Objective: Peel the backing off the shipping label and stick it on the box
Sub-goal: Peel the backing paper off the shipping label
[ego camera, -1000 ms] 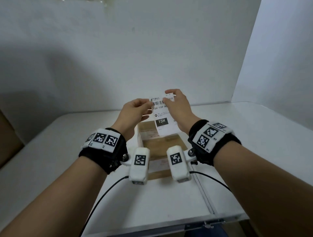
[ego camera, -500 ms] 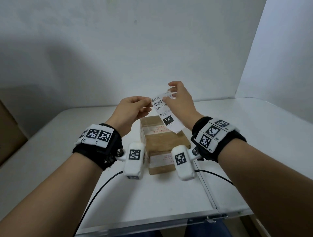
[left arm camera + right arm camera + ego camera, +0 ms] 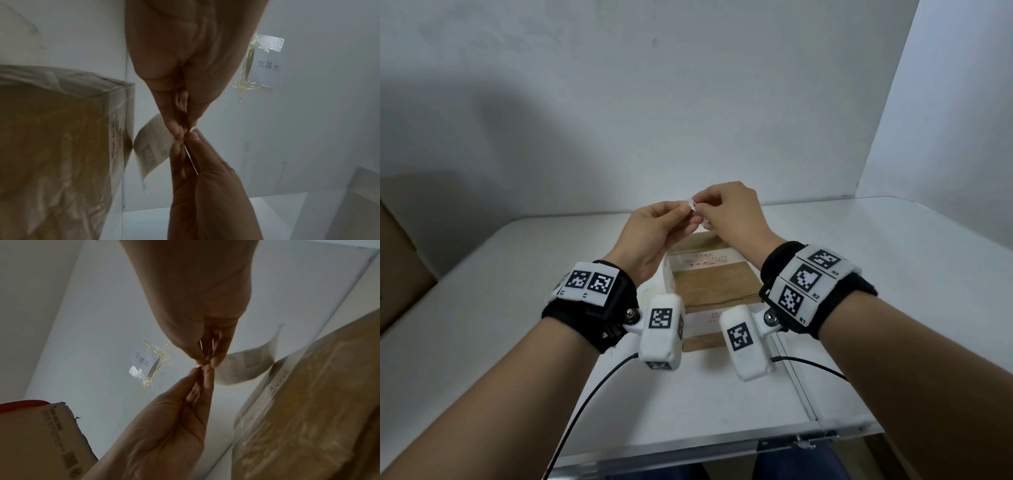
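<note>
Above the box, at chest height: both your hands meet fingertip to fingertip.
Left hand (image 3: 654,229): your thumb and fingers are curled together and pinch one corner of the label (image 3: 153,146).
Right hand (image 3: 732,212): your fingertips are bunched against the left ones and pinch the same corner from the other side.
Label: from the head view only a small white scrap (image 3: 692,203) shows between your fingertips. Both wrist views show the rest as a curved white sheet with faint print, hanging down from the pinch toward the box; whether it touches the box, you cannot tell.
Backing: you cannot tell from these views whether it has started to part from the label.
Box (image 3: 709,277): brown cardboard, taped, with red print on a pale strip; it sits on the table directly under your hands.
Table (image 3: 893,274): white top, metal rail along the near edge.
Wall (image 3: 688,102): a taped paper note (image 3: 265,65) with handwriting hangs on it.
Far left: a second carton (image 3: 41,434) with printed text and a barcode.
</note>
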`<state>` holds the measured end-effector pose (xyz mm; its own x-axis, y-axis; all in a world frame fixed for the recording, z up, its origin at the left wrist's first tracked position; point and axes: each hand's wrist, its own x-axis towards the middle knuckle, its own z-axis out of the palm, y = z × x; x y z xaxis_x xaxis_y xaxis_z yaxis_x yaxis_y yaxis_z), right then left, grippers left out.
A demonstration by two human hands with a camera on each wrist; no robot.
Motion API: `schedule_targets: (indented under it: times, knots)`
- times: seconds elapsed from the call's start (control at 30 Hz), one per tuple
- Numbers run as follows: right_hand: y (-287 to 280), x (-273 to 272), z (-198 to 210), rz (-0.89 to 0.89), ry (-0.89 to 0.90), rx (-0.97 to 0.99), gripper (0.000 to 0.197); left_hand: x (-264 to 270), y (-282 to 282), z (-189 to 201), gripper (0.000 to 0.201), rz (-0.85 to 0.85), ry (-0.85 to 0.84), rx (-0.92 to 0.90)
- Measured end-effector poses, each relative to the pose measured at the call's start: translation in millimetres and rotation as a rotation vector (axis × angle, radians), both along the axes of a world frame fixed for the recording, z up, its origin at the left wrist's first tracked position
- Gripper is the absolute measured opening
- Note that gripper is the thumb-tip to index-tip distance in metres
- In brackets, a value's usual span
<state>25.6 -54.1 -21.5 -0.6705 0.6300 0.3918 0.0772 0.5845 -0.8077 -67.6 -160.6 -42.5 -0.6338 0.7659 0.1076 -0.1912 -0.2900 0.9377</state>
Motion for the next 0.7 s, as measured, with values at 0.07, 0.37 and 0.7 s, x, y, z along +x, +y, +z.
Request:
schedule_targets:
  times: [0.07,0.37,0.7]
  knots:
    - [-0.7,1.8,0.3,0.003,0.004,0.011,0.019,0.2,0.1,-1.3,0.013,-0.003,0.033,0.005]
    - [-6.3,7.2,-0.8,0.044,0.028,-0.028,0.022,2.6,-0.2,-4.5,0.026,0.098,0.218,-0.012]
    - [-8.7,5.3,-5.3,0.023,0.102,-0.136,0.008,5.1,-1.2,-3.2,0.016,0.223,0.334,-0.056]
